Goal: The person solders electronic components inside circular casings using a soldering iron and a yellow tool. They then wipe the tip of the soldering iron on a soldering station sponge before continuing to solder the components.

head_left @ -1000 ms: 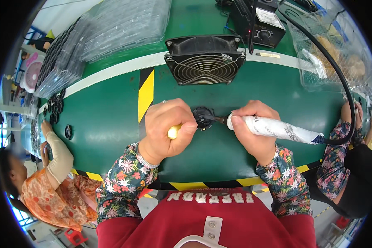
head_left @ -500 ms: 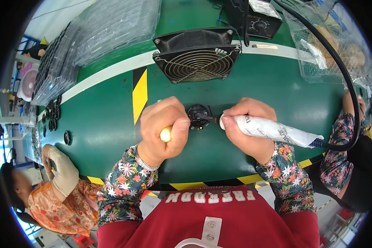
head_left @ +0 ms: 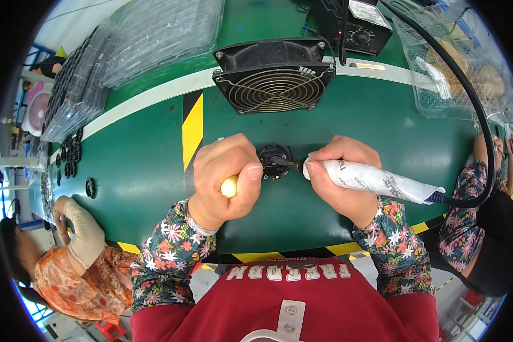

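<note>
A small round black part (head_left: pixel 275 161) with a dark hub lies on the green table between my hands. My right hand (head_left: pixel 345 171) grips a soldering iron (head_left: pixel 376 181) whose handle is wrapped in white printed sheet. Its dark tip reaches left over the round part and seems to touch it. Just left of that part, my left hand (head_left: pixel 225 176) is closed around a thing with a pale yellow rounded end (head_left: pixel 229 186). The rest of that thing is hidden in my fist, so its kind cannot be made out.
A black fan with a wire guard (head_left: pixel 276 80) stands beyond my hands. Behind it sits a black control box with a dial (head_left: pixel 356 34). The iron's thick black cable (head_left: pixel 484 142) loops down the right side. Clear plastic trays (head_left: pixel 154 43) are stacked far left; co-workers sit on both sides.
My hands and the iron hold nearly the same place over the round part. A small red light now shows on the control box. The view has shifted slightly.
</note>
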A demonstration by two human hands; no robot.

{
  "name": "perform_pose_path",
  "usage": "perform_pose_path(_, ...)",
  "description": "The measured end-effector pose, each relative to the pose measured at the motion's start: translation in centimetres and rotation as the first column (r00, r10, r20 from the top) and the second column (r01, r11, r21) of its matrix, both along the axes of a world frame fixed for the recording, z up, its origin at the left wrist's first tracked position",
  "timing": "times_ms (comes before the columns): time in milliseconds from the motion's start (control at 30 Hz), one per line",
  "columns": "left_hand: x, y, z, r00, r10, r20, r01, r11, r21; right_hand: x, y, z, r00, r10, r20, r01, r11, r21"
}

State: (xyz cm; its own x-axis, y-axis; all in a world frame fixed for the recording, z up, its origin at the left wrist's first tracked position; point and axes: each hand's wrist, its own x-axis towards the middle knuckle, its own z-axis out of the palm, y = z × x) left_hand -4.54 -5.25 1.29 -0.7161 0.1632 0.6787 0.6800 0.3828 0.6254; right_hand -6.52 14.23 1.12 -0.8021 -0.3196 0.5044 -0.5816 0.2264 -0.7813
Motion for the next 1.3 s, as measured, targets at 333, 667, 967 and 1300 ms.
perform_pose_path(333, 0.03, -0.12, -0.01, 1.0, 0.001, 0.002, -0.001, 1.0, -0.019, 0.19, -0.06, 0.1, 1.0, 0.005, 0.023, -0.005, 1.0, 0.007)
perform_pose_path(667, 0.06, -0.1, 0.05, 1.0, 0.004, -0.011, -0.005, 1.0, -0.031, 0.35, -0.25, 0.21, 1.0, -0.016, 0.024, 0.015, 0.999, 0.03)
perform_pose_path(967, -0.09, -0.14, 0.0, 1.0, -0.002, -0.022, 0.001, 0.999, -0.037, 0.22, -0.41, 0.19, 0.999, -0.025, 0.034, 0.025, 1.0, 0.008)
perform_pose_path(1300, -0.03, 0.02, 0.1, 1.0, -0.014, -0.02, 0.012, 0.998, -0.057, 0.27, -0.18, 0.23, 0.999, -0.034, 0.041, 0.034, 0.999, 0.016)
